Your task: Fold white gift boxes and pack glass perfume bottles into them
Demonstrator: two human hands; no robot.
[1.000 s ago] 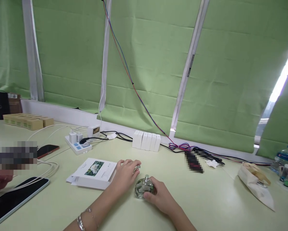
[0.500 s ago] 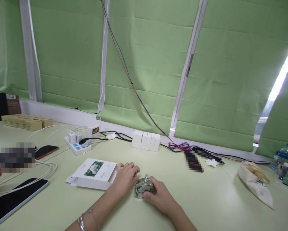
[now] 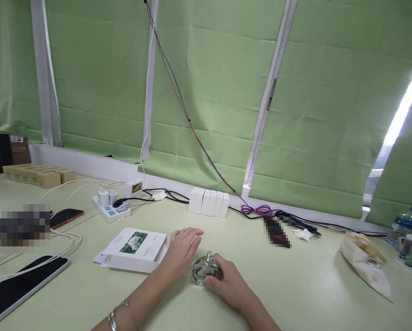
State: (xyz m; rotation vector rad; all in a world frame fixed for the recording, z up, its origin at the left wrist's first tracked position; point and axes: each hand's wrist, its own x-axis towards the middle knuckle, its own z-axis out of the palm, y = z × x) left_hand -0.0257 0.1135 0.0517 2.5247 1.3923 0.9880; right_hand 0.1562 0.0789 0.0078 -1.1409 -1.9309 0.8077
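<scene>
A round, clear glass perfume bottle point(image 3: 202, 271) with a small top at its neck stands on the table. My right hand point(image 3: 228, 280) is wrapped around the bottle's right side, thumb across the front. To the left of the bottle, my left hand point(image 3: 184, 248) has its fingers stretched out and apart from the bottle, with nothing visible in them. Beside that hand lies a white box point(image 3: 137, 246) with a white flower picture on its top and an open flap at its left end.
Behind the hands is a row of small white boxes point(image 3: 209, 202). A power strip point(image 3: 111, 209), a phone point(image 3: 67, 217) and a tablet point(image 3: 23, 287) lie to the left among white cables. A cloth bag point(image 3: 362, 262) and a water bottle point(image 3: 409, 225) are at the right.
The fingers of my left hand were curled near the bottle's left side; they have straightened and lifted away from it. My right hand stays on the bottle.
</scene>
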